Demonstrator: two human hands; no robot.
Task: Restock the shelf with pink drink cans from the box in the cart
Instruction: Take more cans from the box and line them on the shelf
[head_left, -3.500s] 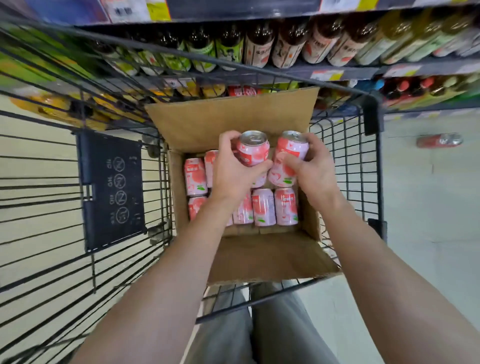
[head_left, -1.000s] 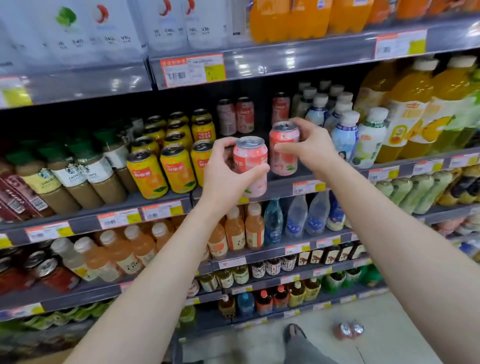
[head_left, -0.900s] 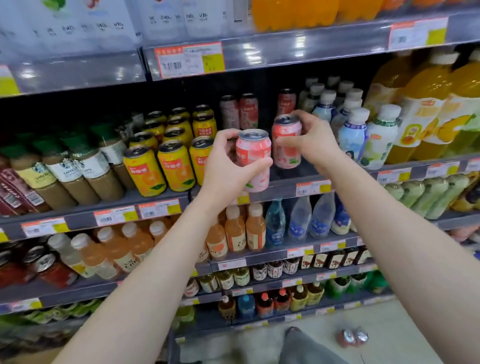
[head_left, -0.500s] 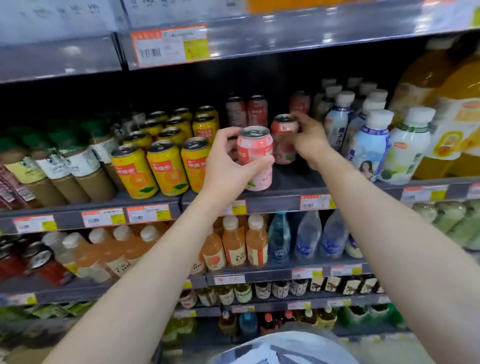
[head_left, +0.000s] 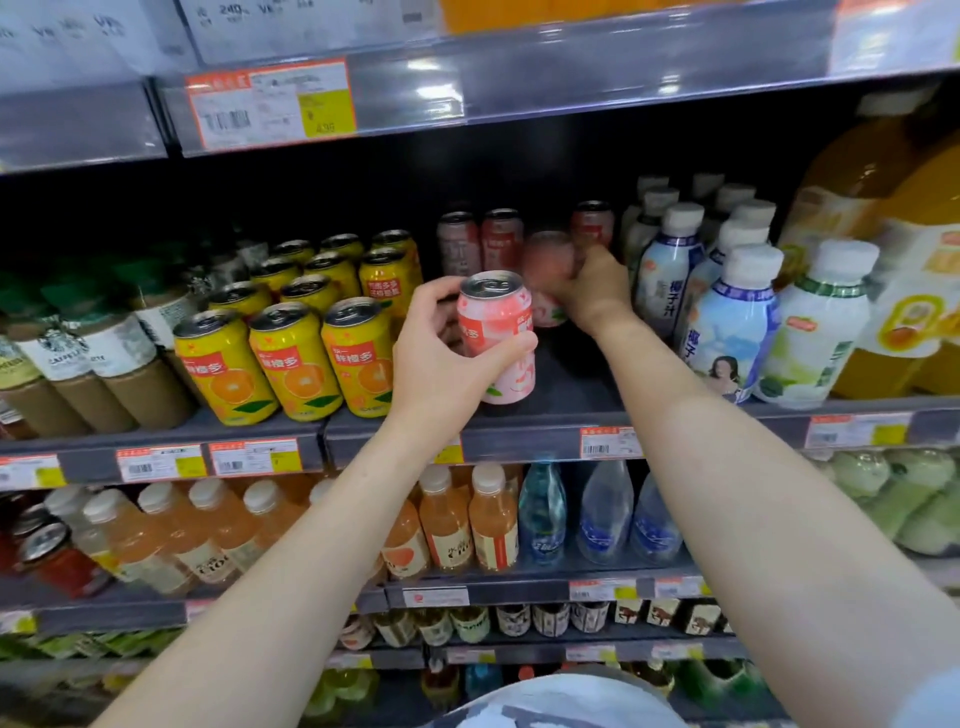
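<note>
Cans upright, long axes vertical. Right hand (head_left: 592, 291) reaching deep into gap on shelf (head_left: 561, 415), fingers wrapping blurred pink can (head_left: 545, 275), lying at 11 o'clock of that palm, just ahead of rear pink cans (head_left: 480, 241) at 12 o'clock. Left hand (head_left: 447, 358) clasping second pink can (head_left: 498, 338) near front edge, thumb at 3 o'clock side, base hovering just above or touching shelf (cannot tell which). Yellow orange cans (head_left: 296, 358) flanking at 9 o'clock, white bottles (head_left: 727, 322) at 3 o'clock. Judging right hand nearer to open slot; left-hand can probably needing pushing straight toward 12 o'clock behind it.
</note>
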